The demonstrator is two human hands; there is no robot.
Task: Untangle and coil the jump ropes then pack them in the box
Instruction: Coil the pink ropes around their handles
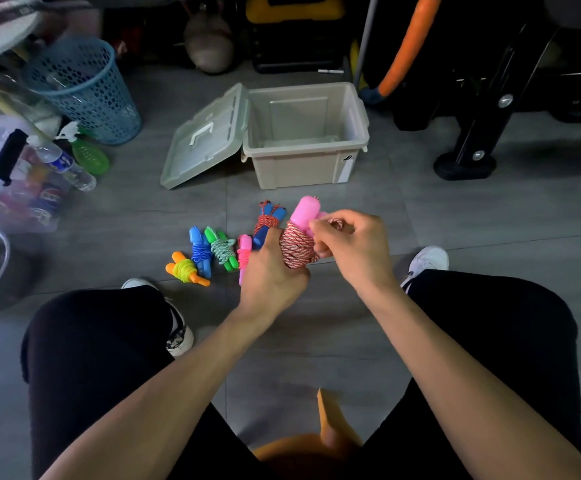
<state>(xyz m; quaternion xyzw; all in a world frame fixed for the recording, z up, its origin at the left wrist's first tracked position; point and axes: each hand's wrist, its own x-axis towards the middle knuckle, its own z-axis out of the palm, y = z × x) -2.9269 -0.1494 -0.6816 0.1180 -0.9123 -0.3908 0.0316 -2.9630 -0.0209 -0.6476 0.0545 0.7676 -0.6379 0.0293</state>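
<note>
Grey floor tiles (pixel 316 327) carry the whole work area, with the person seated and both knees spread around it. Next in size, the beige plastic box (pixel 304 164) stands open just beyond the hands, its hinged lid (pixel 204 138) folded down to the left; the interior appears empty, so packing is judged not yet begun.

Left hand (pixel 270 275) is curled around the lower part of the red-and-white rope bundle (pixel 296 247), holding the wraps steady, with the pink handles (pixel 304 211) protruding at the top. Right hand (pixel 349 245) pinches the rope's free end (pixel 337 222) at the upper right of the bundle, apparently to finish or tuck the last turn.

5 coiled ropes lie in a row on the floor left of the hands, each wound around its own handles, presumably staged for packing together: red rope with blue handles (pixel 267 221), pink (pixel 244 254), green (pixel 222 249), blue (pixel 199 249), yellow with orange handles (pixel 186 270).

Judgement: coiling is nearly complete; this bundle seems the last.
</note>
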